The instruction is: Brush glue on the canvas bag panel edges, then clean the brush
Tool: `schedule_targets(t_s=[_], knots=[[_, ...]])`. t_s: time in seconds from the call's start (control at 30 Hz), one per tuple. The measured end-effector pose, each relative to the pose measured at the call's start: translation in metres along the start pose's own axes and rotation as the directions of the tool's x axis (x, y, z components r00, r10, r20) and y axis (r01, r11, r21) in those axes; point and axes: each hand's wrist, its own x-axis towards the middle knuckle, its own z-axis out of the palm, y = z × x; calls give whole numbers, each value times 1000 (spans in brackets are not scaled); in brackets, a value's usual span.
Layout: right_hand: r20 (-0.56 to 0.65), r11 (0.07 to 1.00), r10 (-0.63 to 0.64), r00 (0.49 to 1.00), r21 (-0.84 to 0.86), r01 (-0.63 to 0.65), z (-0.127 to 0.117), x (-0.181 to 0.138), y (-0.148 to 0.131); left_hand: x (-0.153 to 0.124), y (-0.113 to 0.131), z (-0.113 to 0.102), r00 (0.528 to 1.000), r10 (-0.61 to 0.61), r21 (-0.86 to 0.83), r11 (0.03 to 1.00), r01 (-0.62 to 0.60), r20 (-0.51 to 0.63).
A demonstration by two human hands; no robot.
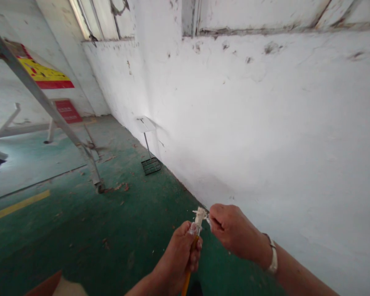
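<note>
My left hand (pixel 180 257) is closed round a tool with a yellow-orange handle (pixel 188 279), held upright low in the view. The tool's top end (pixel 199 217) is caked with white material. My right hand (pixel 232 234), with a bracelet at the wrist, pinches at that white-crusted tip with closed fingers; what sits between its fingertips is too small to name. Both hands meet close to the foot of a white plastered wall (pixel 265 123).
A green floor (pixel 111 230) with scattered debris and a yellow line (pixel 18 205) spreads to the left. A metal ladder leg (pixel 49 107) slants across. A white floor lamp on a stand (pixel 148 144) lights the wall. Red and yellow signs (pixel 46 76) lean at the far wall.
</note>
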Motion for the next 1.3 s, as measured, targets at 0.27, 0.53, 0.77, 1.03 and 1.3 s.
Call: schedule_targets(t_s=[0.27,0.53,0.77,1.03,1.3], knots=[[64,991,42,997,-129,-33,24,6,0,3,-8,3,999,-19,85,996,21,-30],[16,974,199,980,-116,-196,4,8,37,4,-12,0,992,-121,-27,992,120,-35],[75,1000,-24,997,-5,24,21,-2,-3,5,-10,3,997,-81,22,996,81,-15],[-34,982,183,983,-45,-184,6,10,36,7,-8,1,970,-229,-220,945,243,87],[-19,990,49,999,135,-46,10,-18,0,8,1,-3,952,-265,-367,879,303,151]])
